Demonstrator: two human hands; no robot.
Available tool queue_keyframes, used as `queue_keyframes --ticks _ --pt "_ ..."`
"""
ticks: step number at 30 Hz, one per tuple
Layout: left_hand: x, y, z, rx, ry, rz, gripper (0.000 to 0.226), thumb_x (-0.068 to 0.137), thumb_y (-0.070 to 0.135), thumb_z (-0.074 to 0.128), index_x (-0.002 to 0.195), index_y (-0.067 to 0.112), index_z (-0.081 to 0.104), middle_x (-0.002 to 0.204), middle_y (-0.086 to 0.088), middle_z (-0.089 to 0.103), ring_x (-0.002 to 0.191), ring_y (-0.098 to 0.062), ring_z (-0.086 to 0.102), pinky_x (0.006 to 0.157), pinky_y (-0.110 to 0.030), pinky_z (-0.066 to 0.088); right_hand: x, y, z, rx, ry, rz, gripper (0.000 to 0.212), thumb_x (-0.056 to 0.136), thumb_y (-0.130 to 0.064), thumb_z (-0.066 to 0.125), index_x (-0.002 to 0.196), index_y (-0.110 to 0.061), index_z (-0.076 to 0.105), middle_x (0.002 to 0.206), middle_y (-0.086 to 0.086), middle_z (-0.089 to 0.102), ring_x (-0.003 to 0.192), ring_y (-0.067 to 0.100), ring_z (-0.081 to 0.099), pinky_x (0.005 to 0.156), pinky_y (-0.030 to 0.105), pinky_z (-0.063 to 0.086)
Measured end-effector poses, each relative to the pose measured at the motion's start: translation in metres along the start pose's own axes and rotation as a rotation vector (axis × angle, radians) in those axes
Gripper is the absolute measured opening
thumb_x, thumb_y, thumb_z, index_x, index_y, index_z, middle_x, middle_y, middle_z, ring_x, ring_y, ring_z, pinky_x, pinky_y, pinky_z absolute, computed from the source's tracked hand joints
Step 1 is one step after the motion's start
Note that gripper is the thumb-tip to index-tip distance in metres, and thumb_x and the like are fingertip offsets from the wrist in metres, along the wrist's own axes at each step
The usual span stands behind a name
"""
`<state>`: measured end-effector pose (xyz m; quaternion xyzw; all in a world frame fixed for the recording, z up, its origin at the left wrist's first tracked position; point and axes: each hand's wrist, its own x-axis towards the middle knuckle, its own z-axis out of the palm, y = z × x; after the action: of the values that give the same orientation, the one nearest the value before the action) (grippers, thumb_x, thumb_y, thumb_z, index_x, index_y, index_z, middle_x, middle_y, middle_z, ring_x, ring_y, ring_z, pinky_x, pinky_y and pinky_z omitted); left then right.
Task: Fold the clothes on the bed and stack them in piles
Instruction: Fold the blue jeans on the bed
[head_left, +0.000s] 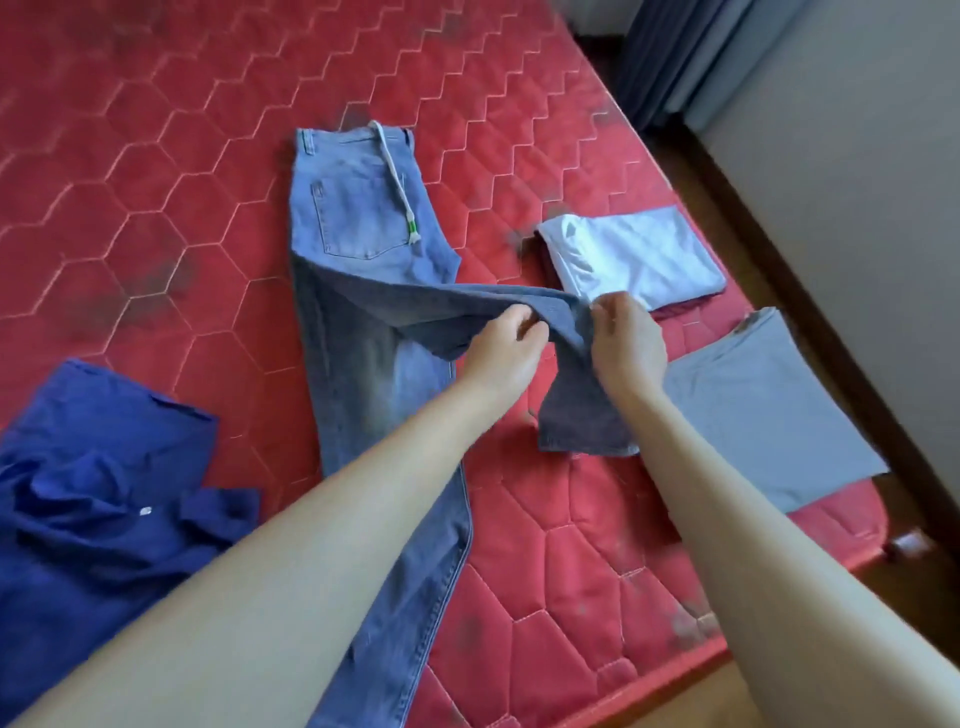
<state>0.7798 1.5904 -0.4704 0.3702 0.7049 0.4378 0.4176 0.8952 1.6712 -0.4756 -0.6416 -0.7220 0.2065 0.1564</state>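
Observation:
Light blue jeans (363, 228) lie lengthwise on the red quilted mattress (156, 156), waistband at the far end with a white drawstring across it. One leg is lifted and pulled to the right, its hem hanging down near the folded clothes. My left hand (506, 345) and my right hand (626, 338) both pinch this raised leg, close together, above the mattress. The other leg lies flat and runs under my left forearm toward the near edge. A crumpled dark blue shirt (98, 483) lies unfolded at the near left.
At the right lie two folded pieces: a pale light-blue one (639, 254) on top of something dark, and a grey one (769, 410) near the mattress edge. A wooden floor strip, a wall and a dark curtain (670, 57) are beyond the right edge.

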Motion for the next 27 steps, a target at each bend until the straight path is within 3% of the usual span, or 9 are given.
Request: queue_keyframes --ticks 2,6,10,14,17,19,21,25,27 --pt "0.005 -0.020 0.009 0.262 -0.002 0.021 0.036 0.097 0.018 0.047 0.132 0.009 0.053 0.135 -0.009 0.056 0.125 -0.024 0.049 0.102 -0.032 0.035 0.006 0.014 0.009 0.000 -0.012 0.013 0.035 0.101 -0.022 0.042 0.129 -0.002 0.049 0.130 0.022 0.050 0.119 0.039 0.047 0.092 0.039 0.034" --pt "-0.039 -0.109 -0.005 0.550 0.093 -0.110 0.051 0.096 0.018 0.047 0.144 0.005 0.035 0.152 -0.016 0.030 0.140 -0.028 0.029 0.113 -0.034 0.023 -0.061 0.034 0.057 0.029 0.089 -0.083 0.043 0.098 -0.016 0.049 0.137 0.003 0.044 0.136 0.024 0.046 0.130 0.036 0.040 0.111 0.037 0.027" --pt "-0.112 -0.200 -0.040 0.732 0.119 -0.353 0.071 0.095 0.027 0.053 0.151 0.003 0.017 0.158 -0.022 0.007 0.146 -0.034 0.010 0.117 -0.039 0.013 -0.166 0.055 0.118 -0.006 -0.257 -0.102 0.058 0.100 -0.025 0.047 0.148 0.000 0.028 0.155 0.022 0.023 0.146 0.031 0.016 0.120 0.033 0.010" --pt "-0.171 -0.240 -0.054 0.623 0.138 -0.292 0.078 0.088 0.023 0.067 0.147 -0.006 0.024 0.156 -0.022 0.018 0.146 -0.033 0.016 0.118 -0.035 0.011 -0.241 0.066 0.156 -0.048 -0.407 -0.070 0.071 0.101 -0.036 0.043 0.151 0.001 0.010 0.160 0.017 0.005 0.149 0.026 0.000 0.120 0.026 -0.003" --pt "-0.202 -0.249 -0.048 0.540 0.148 -0.192 0.064 0.082 0.021 0.074 0.135 -0.004 0.048 0.143 -0.017 0.045 0.133 -0.032 0.040 0.111 -0.035 0.026 -0.275 0.059 0.162 0.050 -0.286 0.036 0.062 0.097 -0.025 0.054 0.147 0.002 0.028 0.153 0.017 0.028 0.144 0.028 0.022 0.118 0.027 0.013" --pt "-0.221 -0.251 -0.042 0.510 0.123 -0.162 0.058 0.077 0.021 0.079 0.124 -0.005 0.058 0.131 -0.018 0.055 0.123 -0.032 0.051 0.104 -0.035 0.035 -0.297 0.055 0.162 0.096 -0.179 0.100 0.052 0.093 -0.017 0.059 0.139 -0.001 0.042 0.137 0.013 0.047 0.128 0.028 0.041 0.108 0.027 0.027" --pt "-0.238 -0.253 -0.037 0.555 0.103 -0.111 0.049 0.070 0.021 0.085 0.106 -0.005 0.065 0.114 -0.018 0.062 0.106 -0.034 0.059 0.091 -0.036 0.042 -0.318 0.054 0.162 0.122 -0.164 0.167 0.049 0.091 -0.017 0.060 0.136 -0.004 0.045 0.124 0.009 0.052 0.115 0.025 0.045 0.097 0.028 0.033" --pt "-0.259 -0.252 -0.041 0.563 0.167 -0.123 0.025 0.077 0.017 0.078 0.075 0.003 0.057 0.074 -0.006 0.053 0.077 -0.033 0.057 0.064 -0.037 0.041 -0.350 0.054 0.164 0.045 -0.252 0.263 0.033 0.093 -0.028 0.058 0.120 -0.010 0.052 0.111 0.004 0.056 0.108 0.025 0.049 0.084 0.033 0.037" --pt "-0.265 -0.249 -0.044 0.466 0.233 -0.200 0.037 0.081 0.015 0.075 0.064 0.011 0.042 0.058 0.001 0.038 0.060 -0.032 0.047 0.057 -0.034 0.030 -0.359 0.056 0.160 0.004 -0.288 0.296 0.021 0.095 -0.031 0.054 0.102 -0.011 0.053 0.102 0.006 0.060 0.102 0.028 0.055 0.078 0.038 0.040"
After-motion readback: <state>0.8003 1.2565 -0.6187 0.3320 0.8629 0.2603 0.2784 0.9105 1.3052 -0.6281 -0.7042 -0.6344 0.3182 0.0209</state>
